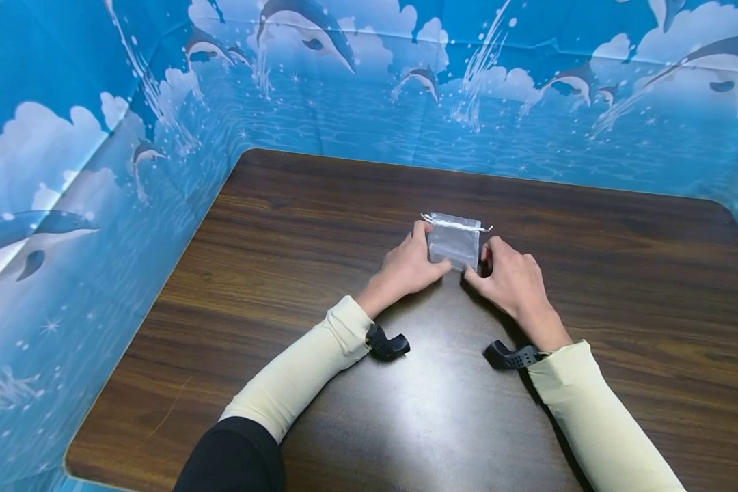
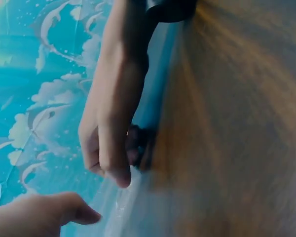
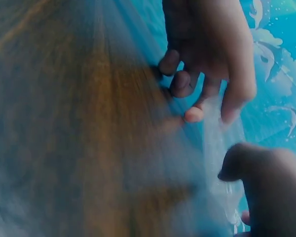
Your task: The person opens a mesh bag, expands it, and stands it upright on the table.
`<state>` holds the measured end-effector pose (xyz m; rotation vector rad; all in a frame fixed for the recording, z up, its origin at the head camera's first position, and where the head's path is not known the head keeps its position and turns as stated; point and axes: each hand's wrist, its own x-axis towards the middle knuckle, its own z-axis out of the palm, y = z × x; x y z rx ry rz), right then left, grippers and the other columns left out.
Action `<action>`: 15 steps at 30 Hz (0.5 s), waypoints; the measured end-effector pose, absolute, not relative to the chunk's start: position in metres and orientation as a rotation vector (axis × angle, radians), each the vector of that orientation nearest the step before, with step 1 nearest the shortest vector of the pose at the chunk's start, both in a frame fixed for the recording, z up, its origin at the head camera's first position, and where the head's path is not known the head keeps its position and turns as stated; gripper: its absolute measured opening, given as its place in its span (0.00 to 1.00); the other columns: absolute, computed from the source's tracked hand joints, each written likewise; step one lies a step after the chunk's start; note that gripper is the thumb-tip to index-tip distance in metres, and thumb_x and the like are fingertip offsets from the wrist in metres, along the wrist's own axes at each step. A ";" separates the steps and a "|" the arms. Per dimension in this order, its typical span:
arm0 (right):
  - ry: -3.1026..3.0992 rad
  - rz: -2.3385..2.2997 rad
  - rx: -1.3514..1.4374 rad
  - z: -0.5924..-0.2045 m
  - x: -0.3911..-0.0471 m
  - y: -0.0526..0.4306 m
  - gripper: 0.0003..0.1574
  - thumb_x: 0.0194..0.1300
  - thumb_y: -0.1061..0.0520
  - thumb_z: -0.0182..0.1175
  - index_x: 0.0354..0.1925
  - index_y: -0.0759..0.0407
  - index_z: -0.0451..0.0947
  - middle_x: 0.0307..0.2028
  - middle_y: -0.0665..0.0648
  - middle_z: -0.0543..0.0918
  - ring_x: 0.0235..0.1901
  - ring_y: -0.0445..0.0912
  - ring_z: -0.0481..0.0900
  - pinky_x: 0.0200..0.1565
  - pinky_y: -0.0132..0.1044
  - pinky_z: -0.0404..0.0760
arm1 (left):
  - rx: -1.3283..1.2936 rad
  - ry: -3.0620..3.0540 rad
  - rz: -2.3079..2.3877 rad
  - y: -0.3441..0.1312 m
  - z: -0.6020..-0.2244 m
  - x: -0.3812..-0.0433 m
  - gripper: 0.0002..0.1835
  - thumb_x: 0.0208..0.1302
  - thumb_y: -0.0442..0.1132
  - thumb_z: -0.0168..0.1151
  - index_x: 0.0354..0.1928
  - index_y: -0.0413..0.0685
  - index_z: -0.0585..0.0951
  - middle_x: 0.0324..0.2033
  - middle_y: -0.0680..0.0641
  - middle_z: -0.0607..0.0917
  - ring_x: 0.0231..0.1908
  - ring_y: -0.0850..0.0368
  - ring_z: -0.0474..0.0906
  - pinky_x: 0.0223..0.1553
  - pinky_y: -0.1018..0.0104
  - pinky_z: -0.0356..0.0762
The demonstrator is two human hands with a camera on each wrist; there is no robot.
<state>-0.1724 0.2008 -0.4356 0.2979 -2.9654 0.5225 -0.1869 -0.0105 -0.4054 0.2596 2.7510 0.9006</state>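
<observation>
A small sheer white drawstring pouch [image 1: 454, 242] lies roughly flat on the dark wooden table, its white cord across the top with a loop sticking out at each side. My left hand [image 1: 408, 265] is at the pouch's left side, index finger by the upper left corner and thumb along the lower edge. At the other side, my right hand [image 1: 512, 277] touches the right edge, its thumb near the lower right corner and its fingers bent beside it. Both wrist views show the pouch [image 2: 119, 210] blurred and edge-on between the hands.
The brown wood-grain table [image 1: 270, 287] has rounded corners. Blue cloth with printed dolphins [image 1: 307, 31] hangs behind it and along its left side. A black wrist mount [image 1: 387, 344] sits on the left wrist, with another [image 1: 510, 355] on the right, over pale sleeves.
</observation>
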 end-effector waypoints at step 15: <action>-2.843 0.756 0.087 -0.437 -0.174 0.198 0.31 0.82 0.38 0.45 0.41 0.61 0.78 0.31 0.61 0.83 0.29 0.57 0.79 0.35 0.52 0.74 | 0.136 2.803 0.988 -0.021 -0.406 -0.202 0.16 0.78 0.51 0.51 0.54 0.53 0.83 0.44 0.53 0.90 0.45 0.53 0.87 0.50 0.52 0.82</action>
